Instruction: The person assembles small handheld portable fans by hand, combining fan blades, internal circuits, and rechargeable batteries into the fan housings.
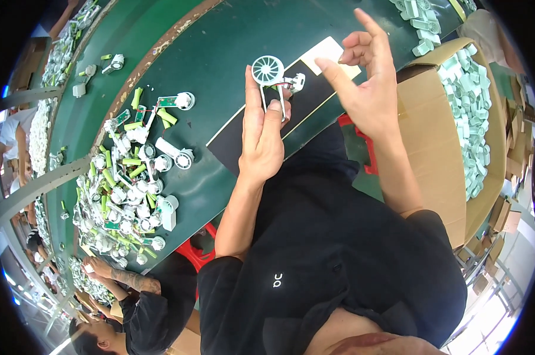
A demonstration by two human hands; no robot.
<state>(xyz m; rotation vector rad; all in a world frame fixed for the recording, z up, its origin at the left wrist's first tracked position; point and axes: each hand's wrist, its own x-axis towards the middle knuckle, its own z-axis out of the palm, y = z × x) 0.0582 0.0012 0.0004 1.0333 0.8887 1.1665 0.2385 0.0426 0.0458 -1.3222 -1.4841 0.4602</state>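
From my remote seat I see, left of both hands, a heap of white and green parts [138,204]. Then my left hand [261,139] grips a pale fan-like part [267,71] at its fingertips, over a black mat [227,141]. My right hand [369,97] is raised apart, fingers spread, beside a cream pad [331,52]; beyond it stands a cardboard box [430,157].

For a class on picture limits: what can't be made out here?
Head view:
Bare left hand: some fingers, behind the pale plastic part with a round spoked grille.
Brown cardboard box: its bottom, under pale-green plastic pieces.
Heap of white plastic assemblies: lower ones, beneath others.
Black-shirted co-worker: cut off by lower edge.
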